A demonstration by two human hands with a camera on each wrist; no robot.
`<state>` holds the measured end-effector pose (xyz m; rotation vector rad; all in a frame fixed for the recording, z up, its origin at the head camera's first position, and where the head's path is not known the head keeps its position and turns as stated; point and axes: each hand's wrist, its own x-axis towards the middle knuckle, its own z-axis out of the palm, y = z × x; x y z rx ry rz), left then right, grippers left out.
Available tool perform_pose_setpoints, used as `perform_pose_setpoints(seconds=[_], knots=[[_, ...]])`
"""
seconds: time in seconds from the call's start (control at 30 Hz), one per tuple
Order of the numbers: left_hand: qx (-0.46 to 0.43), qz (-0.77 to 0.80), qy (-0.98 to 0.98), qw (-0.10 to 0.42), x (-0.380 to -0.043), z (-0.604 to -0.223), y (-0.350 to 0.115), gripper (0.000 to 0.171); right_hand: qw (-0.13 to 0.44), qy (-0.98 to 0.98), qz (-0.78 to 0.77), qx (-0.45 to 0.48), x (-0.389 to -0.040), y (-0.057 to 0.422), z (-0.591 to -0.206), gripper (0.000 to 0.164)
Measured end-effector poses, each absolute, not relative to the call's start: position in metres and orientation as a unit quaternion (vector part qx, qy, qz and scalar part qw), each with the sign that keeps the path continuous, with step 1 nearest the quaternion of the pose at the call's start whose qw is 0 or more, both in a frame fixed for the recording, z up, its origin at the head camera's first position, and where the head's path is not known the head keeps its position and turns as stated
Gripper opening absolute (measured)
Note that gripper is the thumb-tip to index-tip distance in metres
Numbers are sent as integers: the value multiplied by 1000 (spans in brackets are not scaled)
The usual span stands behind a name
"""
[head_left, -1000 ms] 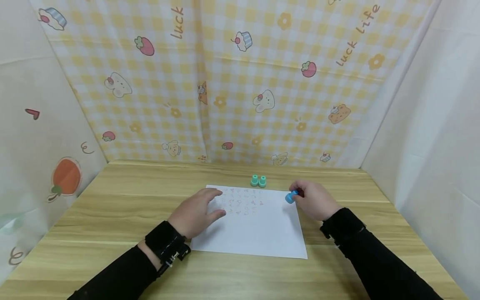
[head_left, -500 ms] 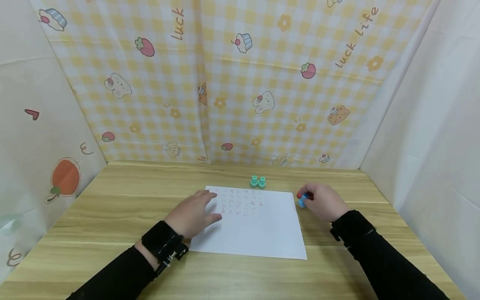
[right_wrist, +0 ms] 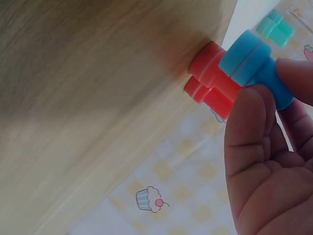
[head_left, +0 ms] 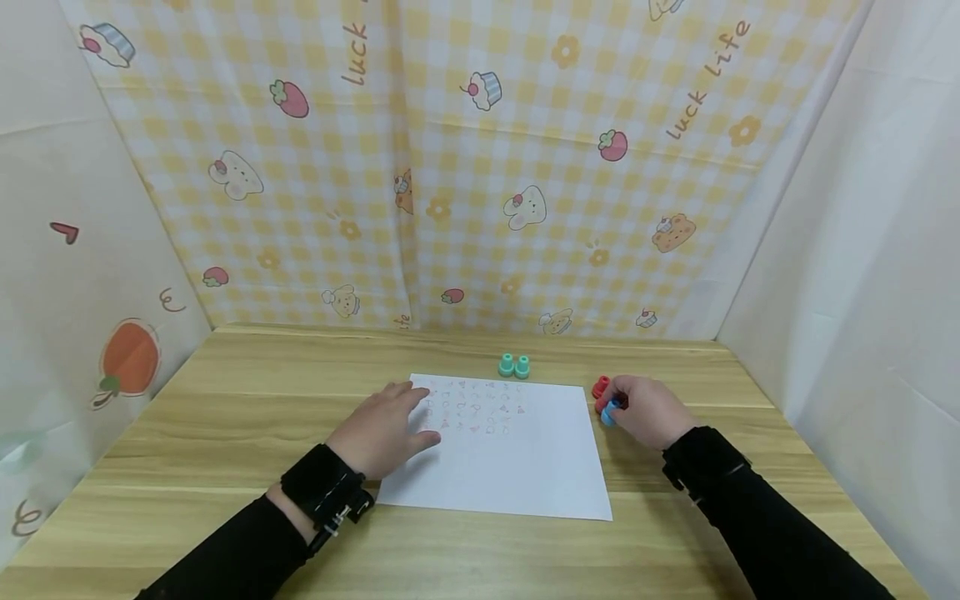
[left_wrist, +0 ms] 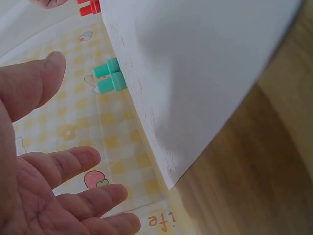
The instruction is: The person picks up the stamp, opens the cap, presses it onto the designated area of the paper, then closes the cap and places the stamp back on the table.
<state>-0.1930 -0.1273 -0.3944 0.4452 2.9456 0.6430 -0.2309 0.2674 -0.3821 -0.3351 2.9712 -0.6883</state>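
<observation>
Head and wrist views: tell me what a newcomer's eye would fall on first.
Probably the blue piece, pinched in the fingers of the right hand close to two red pieces, off the right edge of the white sheet. Next would likely come the yellow-checked backdrop behind the table. Two green pieces stand beyond the sheet's far edge.
</observation>
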Motion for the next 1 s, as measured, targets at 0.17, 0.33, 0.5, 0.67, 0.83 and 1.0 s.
perform_pose_setpoints(seconds=[0.17,0.33,0.5,0.67,0.83,1.0], knots=[[147,208,966,49,-193,-396,-128,70,47,968,-226,-103,-231,267,-384,8],[146,207,966,51,-193,-395,-128,70,49,968,-224,-104,-232,268,-387,9],[144,207,966,54,-193,-396,-128,70,43,969,-216,-112,-234,270,-390,8],[143,211,965,55,-194,-397,-128,70,46,969,-217,-111,-235,270,-392,9],[147,210,965,52,-194,-397,-128,70,51,970,-210,-107,-235,270,-393,10],[153,206,965,48,-194,-397,-129,69,53,971,-207,-103,-235,269,-392,9]])
